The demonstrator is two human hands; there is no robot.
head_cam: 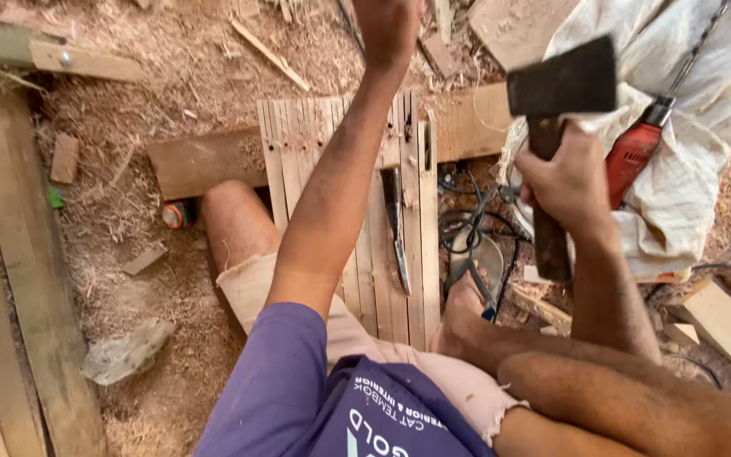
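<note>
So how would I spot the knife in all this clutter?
Find the row of thin pale wooden slats lying across a brown plank on the sawdust floor, under the left arm. The knife lies lengthwise on those slats, point toward the person. It is the only dark, shiny blade among pale wood.

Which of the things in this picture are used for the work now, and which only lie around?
In use:
- dark-headed hatchet with wooden handle, gripped by the right hand
- left hand, stretched past the pale slatted wooden panel

Lying about:
- long metal knife on the slats
- red electric drill on white cloth
- black cables
- loose wood offcuts
</note>
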